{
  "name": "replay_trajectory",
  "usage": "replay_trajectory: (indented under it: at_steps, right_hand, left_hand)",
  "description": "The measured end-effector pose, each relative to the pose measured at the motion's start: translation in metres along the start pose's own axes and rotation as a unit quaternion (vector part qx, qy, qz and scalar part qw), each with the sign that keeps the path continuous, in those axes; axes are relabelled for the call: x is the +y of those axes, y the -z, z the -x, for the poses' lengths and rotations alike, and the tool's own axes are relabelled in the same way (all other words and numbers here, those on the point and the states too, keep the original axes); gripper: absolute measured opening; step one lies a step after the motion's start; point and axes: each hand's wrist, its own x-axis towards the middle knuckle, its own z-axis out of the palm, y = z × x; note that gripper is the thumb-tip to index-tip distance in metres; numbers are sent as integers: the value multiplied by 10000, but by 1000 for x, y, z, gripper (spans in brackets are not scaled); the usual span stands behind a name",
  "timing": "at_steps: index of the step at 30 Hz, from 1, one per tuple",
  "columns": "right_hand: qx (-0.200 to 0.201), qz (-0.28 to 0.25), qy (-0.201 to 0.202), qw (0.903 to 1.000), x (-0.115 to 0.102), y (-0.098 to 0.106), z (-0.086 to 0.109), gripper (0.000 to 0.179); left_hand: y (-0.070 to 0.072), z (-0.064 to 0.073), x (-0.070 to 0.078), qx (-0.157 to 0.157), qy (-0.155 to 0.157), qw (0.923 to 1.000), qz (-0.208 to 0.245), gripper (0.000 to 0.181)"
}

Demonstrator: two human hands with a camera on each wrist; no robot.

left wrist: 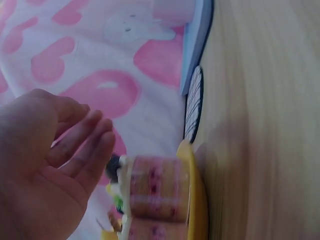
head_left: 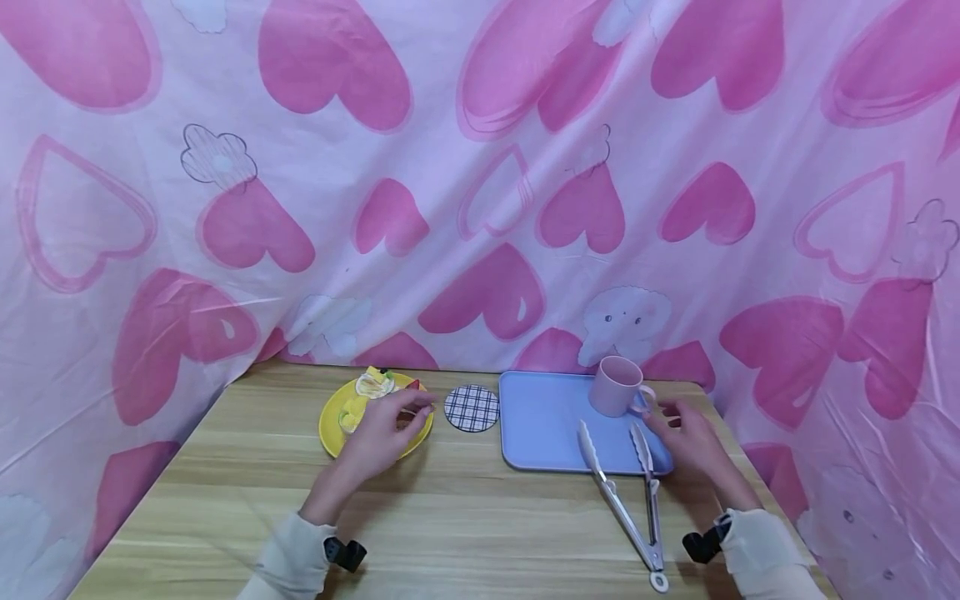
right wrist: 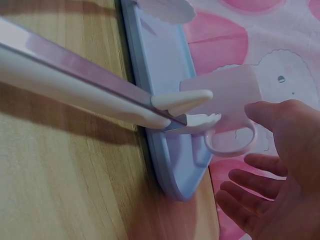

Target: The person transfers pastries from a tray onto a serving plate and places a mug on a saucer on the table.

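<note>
My left hand (head_left: 378,433) hovers over a yellow plate (head_left: 327,429), its fingers loosely bent and nothing between them. Slices of layered cake (left wrist: 157,187) with toppings stand on that plate, seen close in the left wrist view; the hand partly covers them from above. At the right, my right hand (head_left: 693,442) is beside the handle of a pink mug (head_left: 615,387), fingers spread in the right wrist view (right wrist: 285,175). Whether the thumb touches the mug, I cannot tell. The mug is upright on a blue tray (head_left: 540,417).
Metal tongs (head_left: 617,505) with pale tips lie spread, tips over the tray's front edge and hinge end on the wooden table (head_left: 480,533). A round checked coaster (head_left: 472,408) sits between plate and tray. Heart-patterned cloth (head_left: 480,208) hangs behind and at the sides.
</note>
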Motion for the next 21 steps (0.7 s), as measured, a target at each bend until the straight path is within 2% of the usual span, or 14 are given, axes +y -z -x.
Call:
replay_trajectory:
  at_steps: [5,12,16,21]
  right_hand:
    - [-113,-28,-231,9997,2,-3,-9,88]
    - [-47,-12,-332,9994,7,-9,-18,83]
    - [-42,-1,-332,9994,9,-11,-22,82]
    - [72,-30,-170,9998,11,-15,-28,76]
  left_hand:
    - [-17,1,3,-522,43,9986,-108,33]
    - [-45,1,-7,-1199,246,9916,-423,44]
    - [-58,1,-12,-1408,286,9880,-561,48]
    - [-69,-4,-13,-1543,489,9846,-656,52]
